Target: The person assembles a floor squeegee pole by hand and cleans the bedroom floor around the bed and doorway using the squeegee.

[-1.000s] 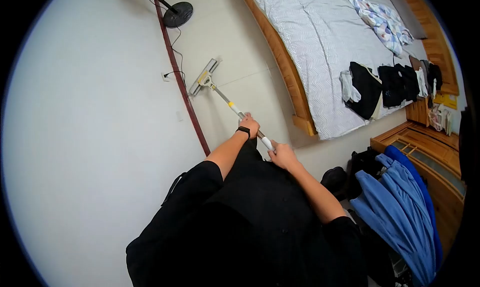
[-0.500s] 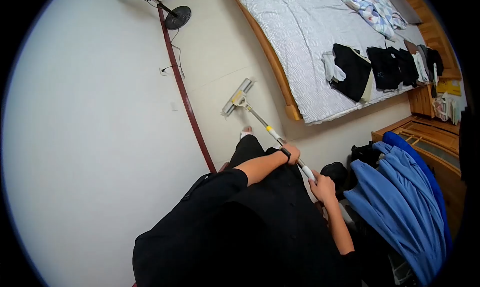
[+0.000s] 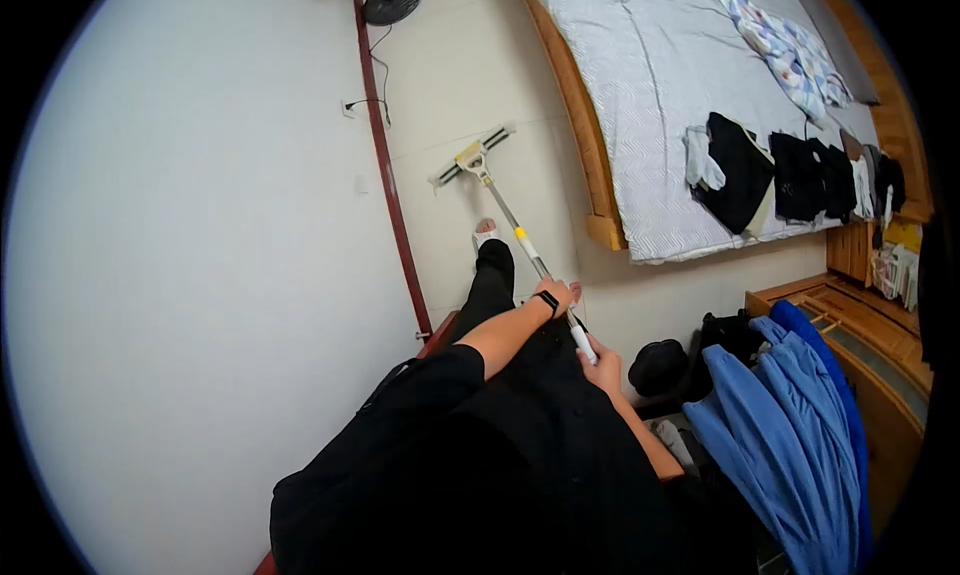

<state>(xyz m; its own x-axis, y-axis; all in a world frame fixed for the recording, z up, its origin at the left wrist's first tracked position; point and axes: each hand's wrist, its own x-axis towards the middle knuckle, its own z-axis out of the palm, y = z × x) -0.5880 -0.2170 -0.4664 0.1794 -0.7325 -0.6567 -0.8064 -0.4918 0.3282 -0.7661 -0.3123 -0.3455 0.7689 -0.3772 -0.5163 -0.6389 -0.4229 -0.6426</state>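
Observation:
A mop [image 3: 504,208] slants across the floor in front of me, its wide yellow and grey head on the pale tiles between wall and bed. Partway down the pole, my left hand [image 3: 556,295], with a black band on its wrist, is closed around it. My right hand [image 3: 603,366] grips the white handle at the near end, fingers wrapped round it. The fingers of both hands are partly hidden. One of my feet, in a light sandal [image 3: 485,237], is on the floor behind the mop head.
To the right stands a wooden bed [image 3: 607,232] with folded dark clothes [image 3: 738,175] on it. Blue fabric [image 3: 770,435] hangs over furniture at lower right. A round black fan base [image 3: 392,3] and a cable [image 3: 385,70] lie along the white wall [image 3: 200,275].
The mop head has moved forward along the floor and turned a little. My foot shows farther forward. The view has shifted, so bed and wall skirting appear farther right. Both hands keep their hold.

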